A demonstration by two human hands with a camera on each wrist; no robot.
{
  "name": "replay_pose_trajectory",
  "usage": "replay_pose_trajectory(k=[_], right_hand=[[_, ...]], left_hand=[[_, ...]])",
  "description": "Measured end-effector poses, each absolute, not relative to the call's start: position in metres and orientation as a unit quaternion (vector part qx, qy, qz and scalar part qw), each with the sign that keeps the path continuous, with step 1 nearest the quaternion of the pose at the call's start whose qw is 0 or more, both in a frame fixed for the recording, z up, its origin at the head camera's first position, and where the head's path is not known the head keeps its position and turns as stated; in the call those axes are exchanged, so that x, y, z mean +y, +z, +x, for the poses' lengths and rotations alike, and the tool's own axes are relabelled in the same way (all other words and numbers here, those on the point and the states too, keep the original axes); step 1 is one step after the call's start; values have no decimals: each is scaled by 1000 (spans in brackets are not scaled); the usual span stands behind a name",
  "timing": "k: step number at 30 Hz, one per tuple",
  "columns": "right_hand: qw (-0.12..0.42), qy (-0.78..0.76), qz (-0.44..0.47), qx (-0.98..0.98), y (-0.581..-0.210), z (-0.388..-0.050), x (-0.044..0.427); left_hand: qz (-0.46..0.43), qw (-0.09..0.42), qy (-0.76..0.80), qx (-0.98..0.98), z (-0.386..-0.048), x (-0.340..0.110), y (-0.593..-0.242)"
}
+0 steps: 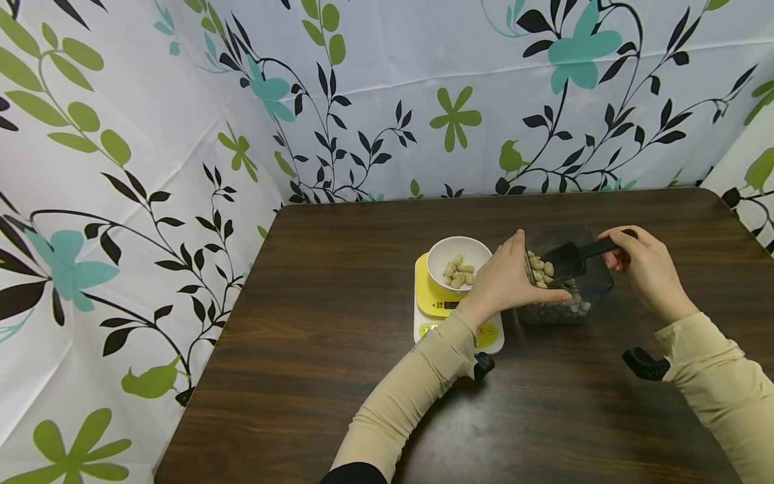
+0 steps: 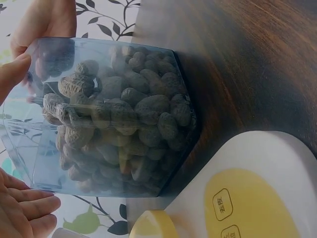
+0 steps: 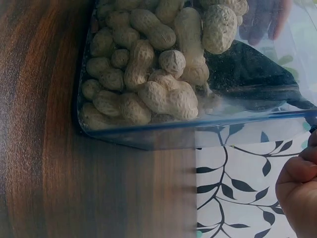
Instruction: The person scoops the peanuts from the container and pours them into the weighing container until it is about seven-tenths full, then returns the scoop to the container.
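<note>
A clear container (image 1: 547,314) of unshelled peanuts (image 2: 148,109) stands on the table, right of a yellow and white scale (image 1: 431,296). On the scale sits a white bowl (image 1: 440,250) with several peanuts in it. My left hand (image 1: 502,279) rests at the container's left rim, fingers extended and thumb spread along the near side. In my right hand (image 1: 650,269) is the handle of a black scoop (image 1: 565,262), pinched between thumb and fingers. The scoop's head lies inside the container among the peanuts (image 3: 173,94), seen through the clear wall in the right wrist view.
The dark wooden table (image 1: 302,336) stretches left and in front of the scale. A patterned curtain (image 1: 375,101) hangs behind the table's back edge and along the left side. Black wrist mounts (image 1: 644,364) show under the sleeves.
</note>
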State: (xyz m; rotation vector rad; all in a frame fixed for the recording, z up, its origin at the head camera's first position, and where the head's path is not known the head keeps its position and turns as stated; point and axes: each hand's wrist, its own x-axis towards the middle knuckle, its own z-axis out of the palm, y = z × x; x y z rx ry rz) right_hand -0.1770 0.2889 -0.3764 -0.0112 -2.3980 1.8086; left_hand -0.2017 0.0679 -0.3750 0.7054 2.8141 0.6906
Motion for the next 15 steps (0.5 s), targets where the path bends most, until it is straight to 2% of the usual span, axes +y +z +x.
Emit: replay_pose_trajectory(k=[5,10,15], right_hand=[[60,656,27,-752,-377,-176,290],[3,698,110,-708,-379,-171,301],[-26,694,141,-706,-381,-170,307]], left_hand=[[237,73,233,940,-202,67,-376],[238,74,240,938,-201,67,-376],[236,78,245,937,-200,68,-377]])
